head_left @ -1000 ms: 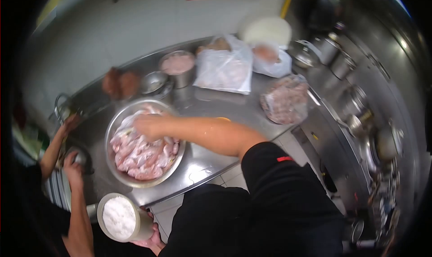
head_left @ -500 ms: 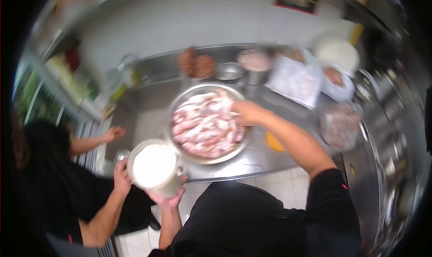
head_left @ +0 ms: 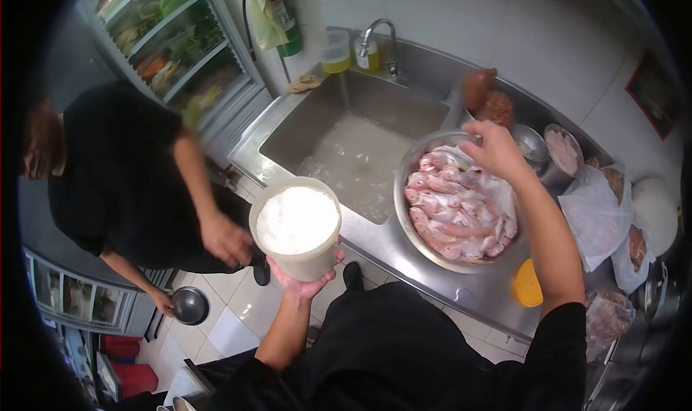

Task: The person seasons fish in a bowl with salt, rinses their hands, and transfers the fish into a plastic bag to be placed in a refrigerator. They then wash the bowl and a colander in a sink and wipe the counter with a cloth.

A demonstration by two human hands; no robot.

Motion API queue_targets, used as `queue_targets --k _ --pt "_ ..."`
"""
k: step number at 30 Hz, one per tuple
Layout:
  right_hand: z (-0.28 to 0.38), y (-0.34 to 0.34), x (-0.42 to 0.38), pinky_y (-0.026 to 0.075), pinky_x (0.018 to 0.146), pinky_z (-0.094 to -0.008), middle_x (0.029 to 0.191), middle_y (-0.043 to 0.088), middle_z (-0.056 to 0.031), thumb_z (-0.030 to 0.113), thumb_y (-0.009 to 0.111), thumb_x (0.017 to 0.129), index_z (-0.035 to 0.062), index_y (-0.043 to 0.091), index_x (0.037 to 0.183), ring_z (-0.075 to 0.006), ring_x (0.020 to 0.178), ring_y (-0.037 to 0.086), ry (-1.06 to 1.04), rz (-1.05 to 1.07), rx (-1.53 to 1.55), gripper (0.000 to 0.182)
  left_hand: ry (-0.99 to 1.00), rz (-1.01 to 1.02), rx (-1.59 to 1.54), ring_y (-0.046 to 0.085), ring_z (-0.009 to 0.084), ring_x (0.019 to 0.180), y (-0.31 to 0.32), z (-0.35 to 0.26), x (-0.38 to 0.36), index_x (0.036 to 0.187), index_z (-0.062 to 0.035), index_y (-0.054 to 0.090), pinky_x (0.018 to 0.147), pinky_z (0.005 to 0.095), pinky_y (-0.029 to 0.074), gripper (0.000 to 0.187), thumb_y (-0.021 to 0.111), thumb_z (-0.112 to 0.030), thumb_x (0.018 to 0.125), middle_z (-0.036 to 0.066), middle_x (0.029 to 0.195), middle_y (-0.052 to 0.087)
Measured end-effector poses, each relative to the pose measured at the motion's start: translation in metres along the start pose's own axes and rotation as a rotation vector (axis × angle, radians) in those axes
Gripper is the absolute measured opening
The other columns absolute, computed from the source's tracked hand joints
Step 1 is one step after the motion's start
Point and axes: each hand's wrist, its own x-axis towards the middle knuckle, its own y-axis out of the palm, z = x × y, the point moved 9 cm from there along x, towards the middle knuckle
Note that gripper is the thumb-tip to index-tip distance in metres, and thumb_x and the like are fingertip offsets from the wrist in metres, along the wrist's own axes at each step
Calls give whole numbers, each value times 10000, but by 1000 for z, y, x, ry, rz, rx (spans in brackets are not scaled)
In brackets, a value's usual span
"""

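The left hand (head_left: 299,285) is up in front of the body, cupped under a pale tub (head_left: 321,261) and holding it. The tub is full of white stuff (head_left: 297,220) and tips a bit toward the eye, so its top shows. It is off the counter (head_left: 461,292), just outside the near edge, by the sink (head_left: 411,108). The right hand (head_left: 499,152) is over the far rim of a big metal bowl (head_left: 401,202), with a gap between thumb and fingers and nothing in it that I can see. I cannot tell if it touches the rim. The big bowl sits on the counter, close to the near edge and right of the sink. It is full of pink meat (head_left: 458,213) with white on it. A yellow thing (head_left: 528,285) lies right of the bowl, by the near edge. Along the far edge are brown lumps (head_left: 486,97), a small metal bowl (head_left: 532,144) and a metal pot (head_left: 555,172). A white bag (head_left: 595,216) is further right. On the left, another person (head_left: 119,173) holds a dark bowl (head_left: 191,306) low, above the floor.
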Motion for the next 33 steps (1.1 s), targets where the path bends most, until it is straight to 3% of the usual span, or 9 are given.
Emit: queue_targets --k 10,11,13,15,20,22,25,29,33 --pt "-8 224 232 447 1017 -431 1219 619 -225 334 736 800 -21 451 1359 -371 1206 548 282 291 -185 721 83 -57 32 460 556 1179 -50 -145 44 1519 -147 214 707 528 562 864 381 -702 877 344 1428 319" --pt "-28 259 255 532 891 -413 1276 568 -267 394 733 808 0 172 1514 -365 1039 646 308 359 -177 984 85 -76 -15 441 566 1204 -60 -163 50 1523 -151 205 711 552 555 857 376 -699 886 345 1444 295" --pt "-53 284 282 562 728 -399 1280 555 -270 391 744 810 13 35 1522 -315 887 673 665 320 164 1074 84 -40 -132 389 576 1263 -79 -201 71 1532 -143 176 766 604 532 852 377 -684 906 340 1492 217" --pt "-81 316 308 535 484 -336 1267 551 -262 387 754 817 42 -160 1506 -207 662 654 879 138 416 1194 289 -363 -87 372 564 1282 -169 -262 54 1530 -123 183 815 596 524 857 384 -678 908 330 1501 209" --pt "-124 398 396 549 760 -424 1376 478 -270 371 778 782 92 -10 1544 -265 963 641 247 138 -36 1131 217 -237 -126 357 547 1300 -168 -327 100 1519 -93 209 836 578 530 839 431 -634 917 311 1504 233" --pt "-112 418 386 488 938 -442 1416 435 -263 362 781 778 56 97 1527 -321 1141 562 311 224 35 1059 116 -126 -164 354 541 1303 -152 -341 122 1518 -89 206 846 579 529 830 470 -600 920 300 1509 234" --pt "-37 433 323 414 1070 -437 1322 473 -224 289 687 878 -34 289 1432 -372 1172 530 1011 -23 1196 755 44 -57 -172 351 538 1306 -156 -360 140 1523 -98 190 882 591 510 828 510 -568 922 292 1518 222" --pt "-32 444 280 489 1017 -434 1274 458 -207 82 476 988 -52 357 1362 -342 1156 524 1177 -676 1860 414 32 -100 -202 356 537 1301 -182 -374 150 1527 -120 186 893 612 498 815 511 -564 926 298 1514 219" --pt "-26 443 292 548 827 -330 1116 541 -120 114 501 994 -9 454 1244 -209 1054 575 998 -599 2019 283 44 -105 -194 340 540 1309 -188 -370 153 1532 -137 168 895 613 497 816 513 -563 928 299 1509 216"
